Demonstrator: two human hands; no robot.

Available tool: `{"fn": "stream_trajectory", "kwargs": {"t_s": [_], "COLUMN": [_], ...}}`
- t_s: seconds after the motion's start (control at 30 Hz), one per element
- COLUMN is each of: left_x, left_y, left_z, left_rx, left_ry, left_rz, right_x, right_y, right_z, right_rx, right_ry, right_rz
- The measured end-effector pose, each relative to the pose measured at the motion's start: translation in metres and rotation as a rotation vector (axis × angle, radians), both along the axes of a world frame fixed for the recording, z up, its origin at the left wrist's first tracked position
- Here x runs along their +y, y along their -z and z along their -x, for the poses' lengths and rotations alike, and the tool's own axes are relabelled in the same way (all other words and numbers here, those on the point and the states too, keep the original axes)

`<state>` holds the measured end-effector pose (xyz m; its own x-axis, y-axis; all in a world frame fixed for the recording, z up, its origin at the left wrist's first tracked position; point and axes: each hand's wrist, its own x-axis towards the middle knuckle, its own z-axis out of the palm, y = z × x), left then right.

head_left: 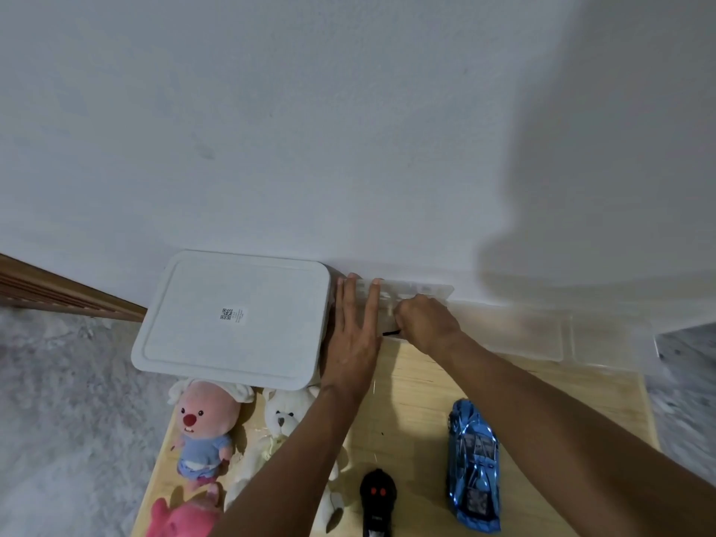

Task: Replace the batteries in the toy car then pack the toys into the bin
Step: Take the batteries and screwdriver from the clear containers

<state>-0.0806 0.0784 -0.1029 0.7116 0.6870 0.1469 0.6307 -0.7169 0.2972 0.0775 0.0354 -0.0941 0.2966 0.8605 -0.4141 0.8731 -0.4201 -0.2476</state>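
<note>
A shiny blue toy car (473, 465) lies on the wooden table near its front right. Beside it, to the left, sits a black remote control (377, 498) with two red buttons. At the back of the table my left hand (354, 335) lies flat with straight fingers on a small clear plastic box (410, 290) by the wall. My right hand (424, 321) is curled over the same box and grips a thin black thing, too small to name. A white bin (232, 317) with its lid on stands at the back left.
A pink plush in a blue shirt (205, 428), a white teddy bear (284, 428) and another pink plush (180, 517) lie at the table's front left. A clear plastic lid or tray (542, 335) rests at the back right. Grey carpet surrounds the table; a white wall stands behind.
</note>
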Motion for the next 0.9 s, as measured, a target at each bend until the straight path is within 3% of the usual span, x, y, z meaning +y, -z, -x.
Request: {"fn": "stream_trajectory", "kwargs": {"t_s": [0.3, 0.47, 0.63, 0.9], "left_x": [-0.001, -0.001, -0.001, -0.005], "left_y": [-0.009, -0.011, -0.013, -0.019], "left_z": [0.0, 0.0, 0.001, 0.002], "left_rx": [0.024, 0.052, 0.053, 0.129], "left_ry": [0.005, -0.013, -0.021, -0.024], "left_rz": [0.015, 0.026, 0.03, 0.021], "right_x": [-0.027, -0.055, -0.066, -0.055], "right_y": [-0.013, -0.026, -0.047, -0.072], "right_z": [-0.004, -0.001, 0.005, 0.0], "right_rx": [0.094, 0.326, 0.557, 0.442], "right_ry": [0.058, 0.164, 0.405, 0.594], "right_rz": [-0.186, -0.452, -0.628, -0.732]}}
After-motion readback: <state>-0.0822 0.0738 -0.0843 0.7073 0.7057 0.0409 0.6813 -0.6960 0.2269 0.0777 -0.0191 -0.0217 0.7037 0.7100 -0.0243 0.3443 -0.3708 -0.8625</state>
